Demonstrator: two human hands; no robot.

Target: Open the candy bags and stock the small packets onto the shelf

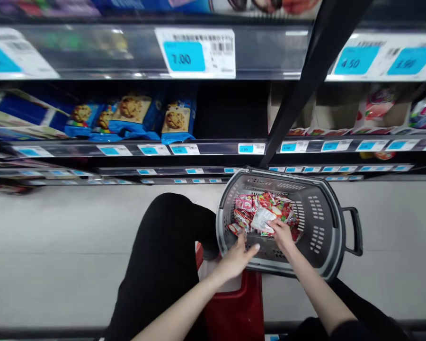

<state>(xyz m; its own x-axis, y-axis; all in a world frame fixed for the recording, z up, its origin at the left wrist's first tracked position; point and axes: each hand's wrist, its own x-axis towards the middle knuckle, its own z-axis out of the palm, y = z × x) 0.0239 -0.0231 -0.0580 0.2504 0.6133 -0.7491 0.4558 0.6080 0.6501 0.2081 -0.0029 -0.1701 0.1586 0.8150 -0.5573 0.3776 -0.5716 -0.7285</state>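
A grey plastic shopping basket (319,213) with a perforated wall stands in front of me. Inside it lies a pile of small red and pink candy packets (270,201). My right hand (280,233) reaches over the near rim and pinches a whitish-silver packet (261,220) above the pile. At the basket's near left side is my left hand (237,255), thumb spread away from the fingers. Its fingertips are by the packets on that side; whether they touch one is hard to see.
Blue cookie bags (179,116) sit on the shelf ahead, left of a black upright (305,80). Cardboard display boxes (335,111) stand right of it. My bent knee (170,227) is left of the basket, with a red object (237,308) below. The basket's handle (357,232) sticks out right.
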